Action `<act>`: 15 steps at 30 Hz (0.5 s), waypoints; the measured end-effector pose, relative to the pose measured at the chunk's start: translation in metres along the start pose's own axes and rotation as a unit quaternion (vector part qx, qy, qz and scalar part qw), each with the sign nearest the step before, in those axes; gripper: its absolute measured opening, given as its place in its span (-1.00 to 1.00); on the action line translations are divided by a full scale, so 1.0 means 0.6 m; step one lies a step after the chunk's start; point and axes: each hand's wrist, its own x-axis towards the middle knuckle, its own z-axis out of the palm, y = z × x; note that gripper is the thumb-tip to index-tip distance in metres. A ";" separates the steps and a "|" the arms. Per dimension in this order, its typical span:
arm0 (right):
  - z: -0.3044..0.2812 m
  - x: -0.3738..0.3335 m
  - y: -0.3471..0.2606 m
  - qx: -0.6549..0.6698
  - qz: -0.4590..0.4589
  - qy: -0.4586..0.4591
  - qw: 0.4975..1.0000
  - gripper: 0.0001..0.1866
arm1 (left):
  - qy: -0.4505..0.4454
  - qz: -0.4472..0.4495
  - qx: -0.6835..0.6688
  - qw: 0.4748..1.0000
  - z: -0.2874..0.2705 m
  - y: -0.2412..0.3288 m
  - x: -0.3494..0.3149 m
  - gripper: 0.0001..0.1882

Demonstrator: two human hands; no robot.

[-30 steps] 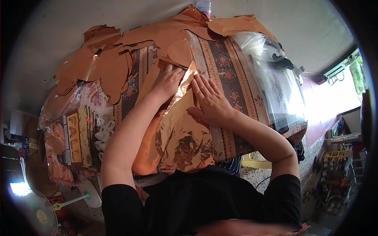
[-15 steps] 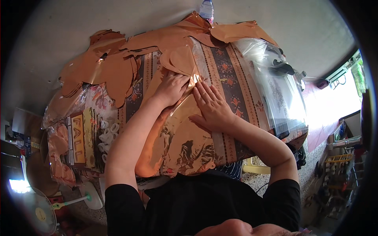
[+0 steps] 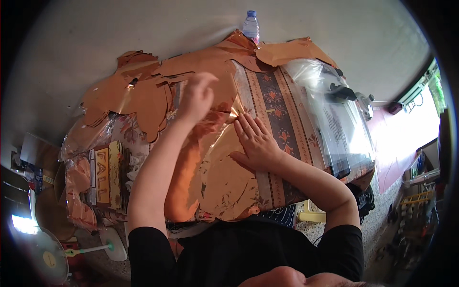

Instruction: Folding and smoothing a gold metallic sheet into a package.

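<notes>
Left hand has moved away, its grip we cannot tell; right hand lies flat, unclenched, on the copper foil

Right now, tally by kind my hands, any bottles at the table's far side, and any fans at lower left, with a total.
Hands: 2, left hand raised and blurred, right hand flat over the edge of the copper-coloured foil
Bottles: 1, the clear bottle with a blue cap
Fans: 1, the fan
Total: 4

Copper-coloured foil, shiny, lightly wrinkled
</notes>
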 end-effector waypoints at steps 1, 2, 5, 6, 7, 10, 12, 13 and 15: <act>-0.003 0.001 -0.003 -0.002 0.000 -0.002 1.000 -0.08 | -0.086 -0.001 -0.008 0.996 0.010 0.004 -0.004 -0.76; -0.006 0.003 -0.007 -0.005 0.001 -0.005 1.000 -0.08 | -0.100 0.048 0.064 0.992 0.023 0.010 -0.009 -0.77; -0.004 0.003 -0.009 0.002 0.000 -0.012 1.000 -0.08 | -0.152 0.021 0.000 0.988 0.055 0.003 -0.015 -0.81; -0.005 0.004 -0.010 0.009 -0.002 -0.013 1.000 -0.08 | -0.139 0.015 -0.016 0.990 0.061 0.000 -0.015 -0.80; -0.007 0.005 -0.012 0.007 -0.004 -0.012 1.000 -0.08 | -0.136 0.015 -0.014 0.990 0.066 -0.003 -0.016 -0.80; -0.009 0.005 -0.010 0.009 0.000 -0.018 1.000 -0.09 | -0.145 0.021 0.021 0.989 0.080 -0.011 -0.017 -0.78; -0.010 0.003 -0.010 0.016 0.002 -0.024 1.000 -0.09 | -0.138 0.029 0.037 0.989 0.088 -0.015 -0.022 -0.77; -0.009 0.004 -0.008 0.015 0.001 -0.024 1.000 -0.09 | -0.134 0.036 0.052 0.989 0.090 -0.018 -0.026 -0.76; -0.009 0.005 -0.007 0.026 0.008 -0.041 0.999 -0.07 | -0.138 0.032 0.053 0.988 0.098 -0.027 -0.035 -0.73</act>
